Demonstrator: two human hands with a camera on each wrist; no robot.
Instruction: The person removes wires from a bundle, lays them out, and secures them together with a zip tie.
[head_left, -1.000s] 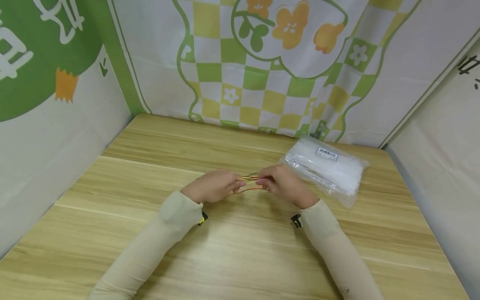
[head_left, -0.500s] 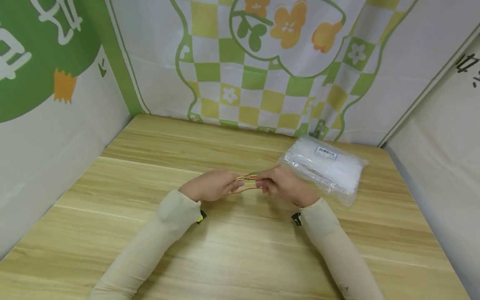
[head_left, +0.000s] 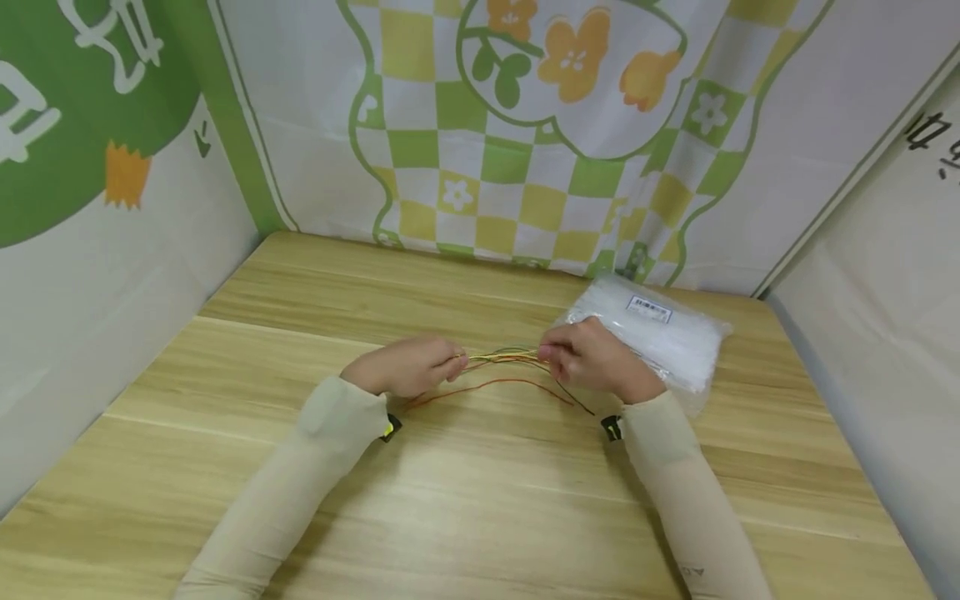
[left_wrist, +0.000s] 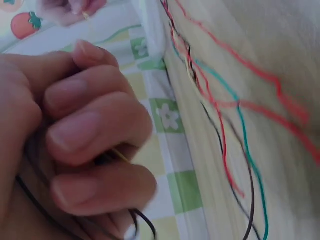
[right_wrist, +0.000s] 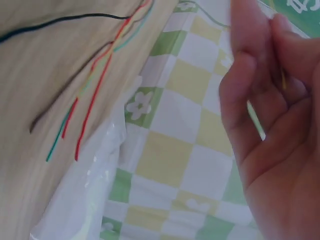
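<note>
We see a loose bundle of thin yellow, green, red and black wires (head_left: 506,357) stretched between two bare hands above a pale wood-grain tabletop (head_left: 465,508). The fingers of the left hand (head_left: 405,365) are curled round the wires, and in the left wrist view we find dark strands and a yellow one passing among them. The right hand (head_left: 596,360) pinches the other end of the bundle between thumb and fingers; how many strands it grips we cannot say with confidence, that view being blurred. On the near side of the bundle, a slender orange-red wire (head_left: 510,380) arcs between the hands. Beyond the right hand, on the far right of the tabletop, we note a clear plastic bag of white contents (head_left: 682,346) with a white barcode label (head_left: 649,309). A green, yellow and white checked cloth (head_left: 510,158) hangs behind the far edge.
</note>
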